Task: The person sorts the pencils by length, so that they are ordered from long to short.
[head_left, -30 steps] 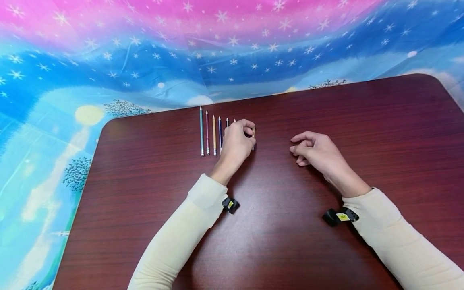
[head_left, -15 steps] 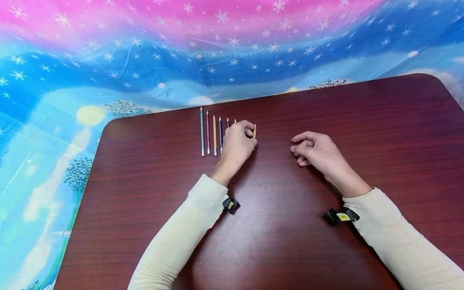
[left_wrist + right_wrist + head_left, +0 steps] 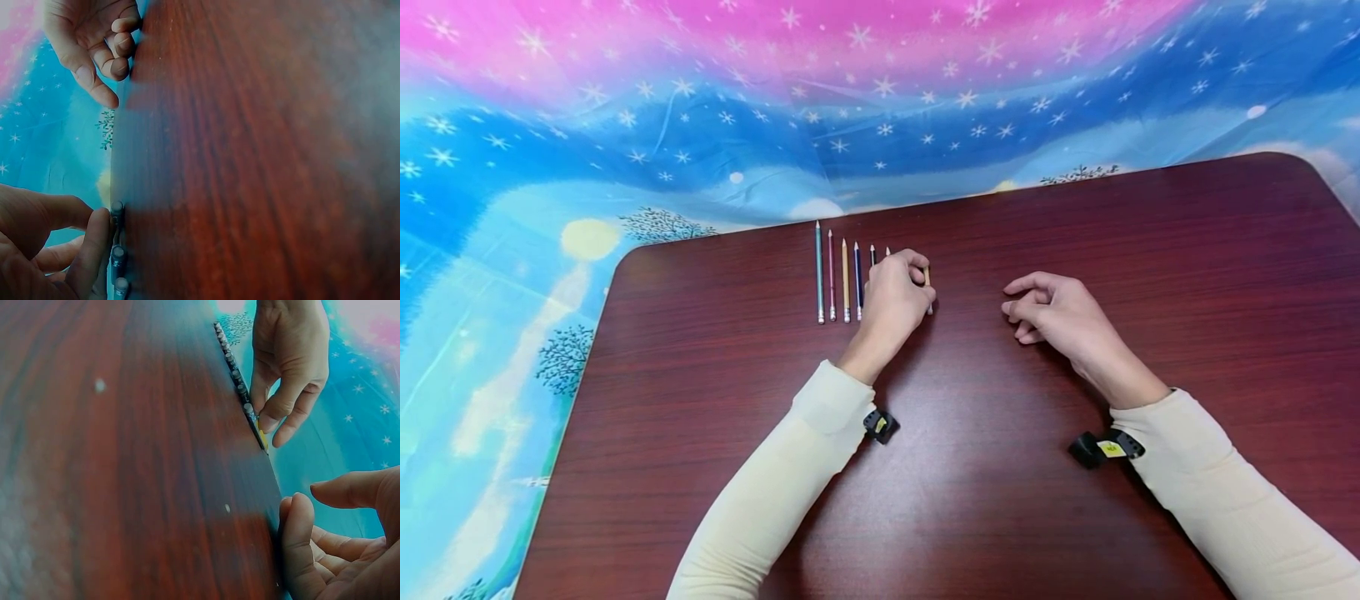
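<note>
My left hand (image 3: 893, 296) is over the right end of a row of pencils. Its thumb and fingers pinch a short yellowish pencil (image 3: 928, 283), the rightmost one, lying on the table. To its left a teal pencil (image 3: 819, 275), a pink pencil (image 3: 832, 279), a yellow pencil (image 3: 846, 283) and a dark blue pencil (image 3: 857, 279) lie side by side, points away from me. Further pencils are mostly hidden beneath the hand. My right hand (image 3: 1048, 312) hovers apart on the right, fingers loosely bent, holding nothing. In the right wrist view, pencil ends (image 3: 249, 408) line up beside the left fingers.
The dark red-brown wooden table (image 3: 985, 475) has rounded far corners. Behind it hangs a pink and blue cloth (image 3: 880, 108) printed with snowflakes and trees. A black wrist camera (image 3: 881, 425) sits on the left sleeve, another black camera (image 3: 1105, 449) on the right.
My left hand has shifted very slightly to the right, its thumb now further over the short pencil. The right hand and the other visible pencils stay as they were.
</note>
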Demonstrator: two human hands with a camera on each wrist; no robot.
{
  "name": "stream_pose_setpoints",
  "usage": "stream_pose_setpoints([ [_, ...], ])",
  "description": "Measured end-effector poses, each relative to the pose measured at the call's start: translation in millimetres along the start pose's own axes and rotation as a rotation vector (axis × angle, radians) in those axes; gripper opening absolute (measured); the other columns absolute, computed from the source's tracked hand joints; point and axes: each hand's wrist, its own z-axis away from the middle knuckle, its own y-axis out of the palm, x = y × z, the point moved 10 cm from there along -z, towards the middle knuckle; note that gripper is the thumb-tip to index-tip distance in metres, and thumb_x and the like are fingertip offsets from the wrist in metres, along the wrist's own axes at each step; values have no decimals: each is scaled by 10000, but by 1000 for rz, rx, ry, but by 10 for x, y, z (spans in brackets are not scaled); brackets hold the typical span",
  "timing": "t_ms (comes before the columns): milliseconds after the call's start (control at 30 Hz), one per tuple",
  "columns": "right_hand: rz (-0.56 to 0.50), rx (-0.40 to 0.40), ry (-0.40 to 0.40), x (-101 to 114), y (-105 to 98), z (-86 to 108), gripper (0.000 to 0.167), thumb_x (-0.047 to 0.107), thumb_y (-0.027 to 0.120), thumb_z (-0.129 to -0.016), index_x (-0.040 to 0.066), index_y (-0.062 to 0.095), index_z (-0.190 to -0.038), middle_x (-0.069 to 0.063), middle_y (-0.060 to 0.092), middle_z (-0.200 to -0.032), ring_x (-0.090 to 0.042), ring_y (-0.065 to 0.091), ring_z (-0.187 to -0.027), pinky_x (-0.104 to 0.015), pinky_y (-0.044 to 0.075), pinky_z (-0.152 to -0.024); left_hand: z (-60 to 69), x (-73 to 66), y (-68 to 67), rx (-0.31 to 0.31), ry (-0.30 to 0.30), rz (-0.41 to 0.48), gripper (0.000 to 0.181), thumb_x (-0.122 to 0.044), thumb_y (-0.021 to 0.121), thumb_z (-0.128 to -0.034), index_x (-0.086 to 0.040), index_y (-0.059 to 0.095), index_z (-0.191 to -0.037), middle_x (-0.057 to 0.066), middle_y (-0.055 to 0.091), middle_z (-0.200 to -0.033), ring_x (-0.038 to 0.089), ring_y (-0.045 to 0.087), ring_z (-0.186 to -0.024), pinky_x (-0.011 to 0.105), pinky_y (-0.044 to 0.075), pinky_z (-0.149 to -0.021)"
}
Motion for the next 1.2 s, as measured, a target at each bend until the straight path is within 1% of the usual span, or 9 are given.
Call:
stream_pose_setpoints([
  [300,-3,3,-2,7,5,2,384,60,554,-1013,-78,544,-1371,0,676,-898,-72,631,-648,-238,596,-660,-2,0,-3,6,12,0,281,-44,749,-935,-94,721,-1210,7,683,-983,158,639,-816,282,507,-713],
  [800,0,3,-2,7,6,-7,386,72,573,-1017,-74,543,-1373,-2,658,-870,-75,629,-638,-242,596,-653,-10,-4,-15,9,19,9,289,-20,732,-934,-80,719,-1216,14,676,-984,158,623,-825,265,483,-705],
  [1067,5,-5,-2,14,3,-12,385,62,576,-1011,-82,548,-1367,-2,665,-871,-67,634,-642,-237,597,-650,-26,-4,-30,-2,25,-2,298,-16,749,-915,-83,726,-1204,48,701,-1023,172,637,-861,287,509,-737],
  [1200,12,-4,1,8,1,-10,387,63,571,-1011,-79,548,-1371,-7,673,-886,-69,637,-649,-236,598,-655,-25,-5,-25,2,29,3,297,-15,746,-920,-82,724,-1209,45,694,-1019,170,634,-852,279,505,-727],
])
